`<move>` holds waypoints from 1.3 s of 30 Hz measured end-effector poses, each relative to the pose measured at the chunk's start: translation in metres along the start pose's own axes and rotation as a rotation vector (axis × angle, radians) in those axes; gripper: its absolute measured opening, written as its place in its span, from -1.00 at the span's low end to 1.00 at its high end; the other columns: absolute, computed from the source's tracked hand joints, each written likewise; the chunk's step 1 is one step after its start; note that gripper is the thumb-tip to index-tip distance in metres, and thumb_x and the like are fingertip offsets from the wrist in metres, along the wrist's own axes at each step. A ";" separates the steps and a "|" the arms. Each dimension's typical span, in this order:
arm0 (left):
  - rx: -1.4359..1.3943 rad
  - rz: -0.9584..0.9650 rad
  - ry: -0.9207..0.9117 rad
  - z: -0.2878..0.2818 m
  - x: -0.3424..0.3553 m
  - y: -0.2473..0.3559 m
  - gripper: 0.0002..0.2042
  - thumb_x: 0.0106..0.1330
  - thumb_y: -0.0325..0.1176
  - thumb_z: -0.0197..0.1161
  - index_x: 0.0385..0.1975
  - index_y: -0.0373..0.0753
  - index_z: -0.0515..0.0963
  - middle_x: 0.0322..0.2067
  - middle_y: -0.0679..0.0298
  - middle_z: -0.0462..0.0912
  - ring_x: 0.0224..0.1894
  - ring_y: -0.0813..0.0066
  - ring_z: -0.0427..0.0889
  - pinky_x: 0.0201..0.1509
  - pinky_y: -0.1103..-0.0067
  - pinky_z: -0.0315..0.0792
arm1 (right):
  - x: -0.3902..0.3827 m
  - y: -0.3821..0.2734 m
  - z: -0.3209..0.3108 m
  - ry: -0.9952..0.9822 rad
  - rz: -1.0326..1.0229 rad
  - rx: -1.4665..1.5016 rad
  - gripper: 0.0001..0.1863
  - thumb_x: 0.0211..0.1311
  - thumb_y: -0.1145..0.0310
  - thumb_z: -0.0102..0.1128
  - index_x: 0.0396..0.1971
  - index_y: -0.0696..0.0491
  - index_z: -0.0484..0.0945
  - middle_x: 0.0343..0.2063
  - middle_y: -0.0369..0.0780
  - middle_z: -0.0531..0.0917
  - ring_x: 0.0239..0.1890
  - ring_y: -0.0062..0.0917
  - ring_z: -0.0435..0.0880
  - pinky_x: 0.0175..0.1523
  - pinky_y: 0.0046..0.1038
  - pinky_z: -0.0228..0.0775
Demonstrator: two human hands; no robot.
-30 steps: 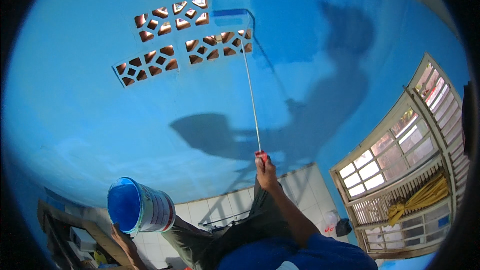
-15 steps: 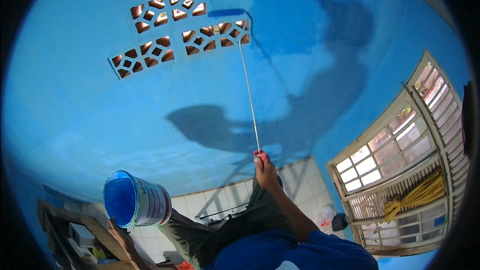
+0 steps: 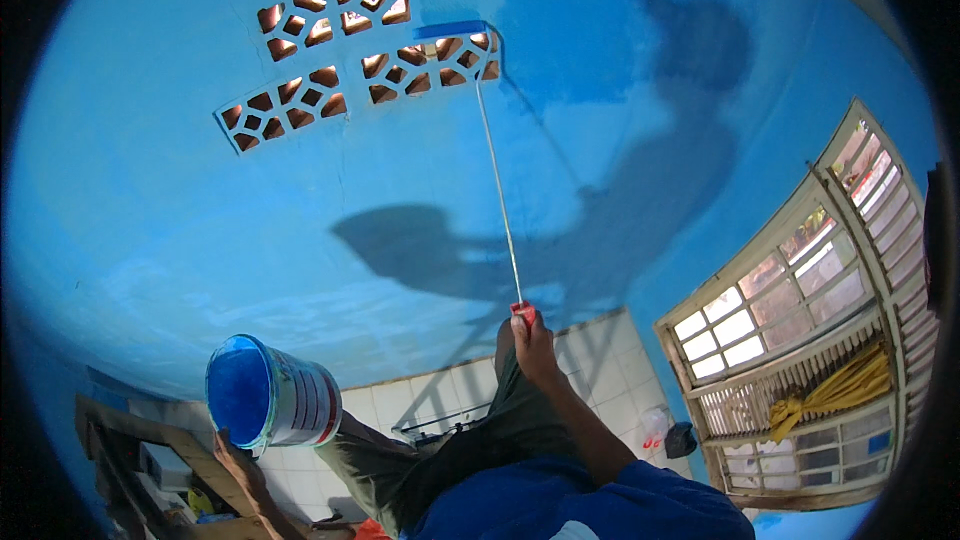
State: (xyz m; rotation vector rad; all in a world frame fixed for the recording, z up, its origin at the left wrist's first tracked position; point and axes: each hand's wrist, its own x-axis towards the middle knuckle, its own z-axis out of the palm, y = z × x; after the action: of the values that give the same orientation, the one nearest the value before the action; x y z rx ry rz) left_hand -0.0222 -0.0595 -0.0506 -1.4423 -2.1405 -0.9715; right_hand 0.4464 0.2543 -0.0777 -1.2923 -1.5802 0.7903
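My right hand (image 3: 536,348) is closed round the red handle (image 3: 523,312) of a long-framed paint roller. Its thin metal rod runs up to the blue roller sleeve (image 3: 450,30), which lies level against the blue wall (image 3: 300,230) at the top edge of a vent block (image 3: 430,71). Low on the left, my left hand (image 3: 238,465) grips a paint bucket (image 3: 305,402) by the lower side of its rim. The bucket is tilted, its mouth facing left, and its inside is coated in blue paint. A darker blue patch (image 3: 560,30) covers the wall right of the roller.
Two more vent blocks (image 3: 337,15) pierce the wall at upper left. A framed window (image 3: 790,310) with a yellow cloth (image 3: 835,395) stands at right. White tiles (image 3: 380,408) line the lower wall. A wooden frame (image 3: 125,415) is at lower left, and dark bags (image 3: 680,440) hang near the window.
The roller sleeve has come slightly down the wall, onto the top edge of the vent block. The view has shifted a little. Both hands keep their holds.
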 end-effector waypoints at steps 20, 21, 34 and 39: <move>-0.010 0.004 0.039 0.004 0.014 0.022 -0.64 0.35 -0.25 -0.31 0.05 -0.28 0.20 -0.04 -0.07 0.25 -0.02 0.07 0.30 0.04 0.32 0.22 | 0.003 -0.011 -0.021 0.031 0.075 -0.044 -0.66 0.20 0.16 -0.08 -0.27 0.17 0.31 -0.56 0.03 0.52 -0.43 -0.01 0.52 -0.40 -0.19 0.34; 0.013 0.025 0.049 0.005 0.014 0.021 -0.65 0.35 -0.25 -0.31 0.04 -0.28 0.20 -0.04 -0.07 0.26 -0.03 0.07 0.31 0.03 0.32 0.23 | -0.002 -0.001 -0.022 0.041 0.081 -0.037 -0.66 0.20 0.16 -0.09 -0.26 0.17 0.32 -0.56 0.02 0.52 -0.43 -0.02 0.52 -0.40 -0.21 0.35; -0.639 -0.592 -0.031 0.002 0.017 0.010 -0.66 0.33 -0.27 -0.25 -0.01 -0.35 0.21 -0.09 -0.08 0.30 -0.11 0.05 0.35 0.00 0.31 0.23 | 0.026 0.015 -0.045 0.013 0.062 -0.072 -0.59 0.21 0.12 -0.11 -0.24 0.23 0.31 -0.65 0.00 0.49 -0.54 -0.06 0.53 -0.50 -0.30 0.32; -0.317 -0.324 -0.033 0.008 0.009 0.005 -0.65 0.26 -0.40 -0.18 0.05 -0.33 0.17 -0.06 -0.10 0.28 -0.08 0.03 0.33 -0.01 0.29 0.24 | 0.017 0.034 -0.044 0.070 -0.018 -0.107 -0.56 0.19 0.08 -0.11 -0.24 0.22 0.29 -0.62 0.05 0.49 -0.51 0.04 0.49 -0.48 -0.15 0.29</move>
State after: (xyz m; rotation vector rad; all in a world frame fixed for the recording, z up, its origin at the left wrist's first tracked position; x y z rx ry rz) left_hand -0.0206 -0.0467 -0.0486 -1.2689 -2.3749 -1.4699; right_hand 0.4992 0.2761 -0.0877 -1.3653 -1.5944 0.6497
